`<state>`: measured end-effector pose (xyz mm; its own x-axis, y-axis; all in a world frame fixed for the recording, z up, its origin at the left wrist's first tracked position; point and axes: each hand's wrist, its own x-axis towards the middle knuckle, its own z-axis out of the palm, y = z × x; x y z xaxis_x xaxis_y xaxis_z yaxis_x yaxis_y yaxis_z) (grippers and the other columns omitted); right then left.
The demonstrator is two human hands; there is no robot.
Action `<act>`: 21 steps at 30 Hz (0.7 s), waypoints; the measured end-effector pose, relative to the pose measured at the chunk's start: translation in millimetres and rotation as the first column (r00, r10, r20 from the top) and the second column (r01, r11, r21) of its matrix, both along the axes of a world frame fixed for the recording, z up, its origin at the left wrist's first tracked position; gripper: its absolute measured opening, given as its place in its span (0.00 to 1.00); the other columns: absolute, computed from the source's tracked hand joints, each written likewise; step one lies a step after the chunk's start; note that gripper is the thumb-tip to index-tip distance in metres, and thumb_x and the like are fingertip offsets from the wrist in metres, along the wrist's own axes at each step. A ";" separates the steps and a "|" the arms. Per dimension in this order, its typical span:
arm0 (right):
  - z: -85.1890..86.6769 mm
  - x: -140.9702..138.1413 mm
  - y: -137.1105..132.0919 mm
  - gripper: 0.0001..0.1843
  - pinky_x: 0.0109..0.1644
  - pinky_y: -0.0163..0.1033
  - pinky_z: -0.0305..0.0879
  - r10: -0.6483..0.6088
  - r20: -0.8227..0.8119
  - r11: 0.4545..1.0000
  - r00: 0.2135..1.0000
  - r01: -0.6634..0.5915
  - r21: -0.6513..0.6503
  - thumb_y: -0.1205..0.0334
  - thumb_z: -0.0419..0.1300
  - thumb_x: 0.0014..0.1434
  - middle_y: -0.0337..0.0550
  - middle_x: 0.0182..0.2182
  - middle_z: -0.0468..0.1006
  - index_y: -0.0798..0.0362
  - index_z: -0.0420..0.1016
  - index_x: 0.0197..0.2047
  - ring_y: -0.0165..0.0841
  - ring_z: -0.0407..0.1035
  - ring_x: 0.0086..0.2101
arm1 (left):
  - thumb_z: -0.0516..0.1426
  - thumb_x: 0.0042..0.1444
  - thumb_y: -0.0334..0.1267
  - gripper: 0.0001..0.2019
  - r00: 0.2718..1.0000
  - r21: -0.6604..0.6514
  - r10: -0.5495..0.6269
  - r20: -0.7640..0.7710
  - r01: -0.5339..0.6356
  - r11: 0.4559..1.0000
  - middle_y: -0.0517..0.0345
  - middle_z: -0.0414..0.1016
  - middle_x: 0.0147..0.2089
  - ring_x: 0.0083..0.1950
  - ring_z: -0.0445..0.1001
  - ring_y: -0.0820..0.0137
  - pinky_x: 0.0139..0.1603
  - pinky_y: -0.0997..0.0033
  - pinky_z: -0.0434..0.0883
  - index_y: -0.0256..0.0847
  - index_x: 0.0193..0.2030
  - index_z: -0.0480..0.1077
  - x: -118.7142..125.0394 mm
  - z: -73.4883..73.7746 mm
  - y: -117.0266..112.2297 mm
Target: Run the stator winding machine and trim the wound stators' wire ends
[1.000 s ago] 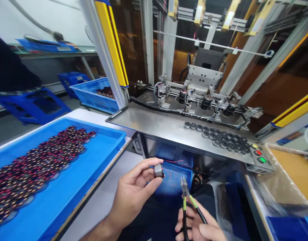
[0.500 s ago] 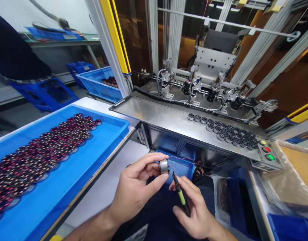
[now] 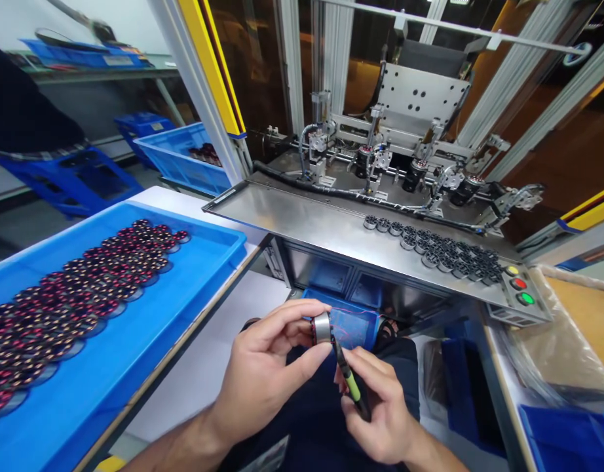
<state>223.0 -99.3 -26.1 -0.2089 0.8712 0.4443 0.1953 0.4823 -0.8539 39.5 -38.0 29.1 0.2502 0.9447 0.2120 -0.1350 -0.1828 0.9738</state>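
A: What fills most of the space?

B: The machine (image 3: 422, 92), standing ahead behind a metal ledge (image 3: 292, 219). At the left lies a blue tray (image 3: 233, 241), much of it covered by wound parts (image 3: 100, 278). Dark cores (image 3: 444, 252) stand in rows toward the ledge's right end.

A: And lower down?

B: A blue bin (image 3: 358, 331), just past the hands.

A: How do the hands sit?

B: The left hand (image 3: 267, 373) pinches a stator, thumb below and fingers above. The right hand (image 3: 380, 400) is wrapped around the cutters (image 3: 352, 385).

A: Are the cutters touching anything?

B: Their tip is right by the stator's toothed edge. Contact cannot be told, nor whether the blades are parted.

A: So where exactly is the stator?

B: The stator (image 3: 322, 328) is in front of the bin, held between the left fingertips, its smooth grey band showing.

A: How would it handle?

B: Probably dense but light enough for a pinch. The band looks stiff and perhaps a little slick; the red windings (image 3: 314, 326) are likely the fragile part, easily nicked. The band seems the best hold, with thumb and fingers opposed, clear of windings and teeth.
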 end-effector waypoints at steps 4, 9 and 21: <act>-4.7 1.4 -2.5 0.43 0.33 0.38 0.66 -0.002 -0.011 1.000 1.000 0.002 -0.003 0.77 0.54 0.46 0.41 0.31 0.75 0.46 0.64 0.66 0.33 0.66 0.29 | 0.65 0.55 0.28 0.16 1.000 -0.008 -0.002 -0.011 0.002 1.000 0.56 0.76 0.51 0.48 0.79 0.69 0.46 0.79 0.77 0.49 0.49 0.76 -0.2 0.7 -0.1; -1.7 4.5 -5.1 0.44 0.37 0.39 0.69 -0.061 0.026 0.998 0.998 0.061 -0.007 0.77 0.54 0.45 0.42 0.35 0.74 0.45 0.63 0.66 0.34 0.68 0.33 | 0.61 0.59 0.31 0.14 0.995 0.050 -0.067 0.080 0.063 0.997 0.53 0.75 0.54 0.52 0.77 0.66 0.50 0.73 0.77 0.48 0.51 0.75 -2.2 -4.7 -0.4; 8.3 -1.9 -0.1 0.47 0.41 0.42 0.70 -0.002 0.023 0.993 1.000 0.000 0.120 0.78 0.53 0.43 0.47 0.41 0.70 0.52 0.59 0.69 0.36 0.67 0.40 | 0.57 0.61 0.26 0.12 0.998 0.247 0.063 -0.018 -0.057 0.967 0.56 0.77 0.50 0.54 0.75 0.70 0.53 0.76 0.75 0.46 0.47 0.74 -3.5 -0.3 -8.5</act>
<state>221.1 -99.4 -17.8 -0.2192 0.8120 0.5410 0.2146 0.5810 -0.7851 36.0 -46.5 28.8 0.2031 0.8777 0.4341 -0.0918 -0.4243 0.9009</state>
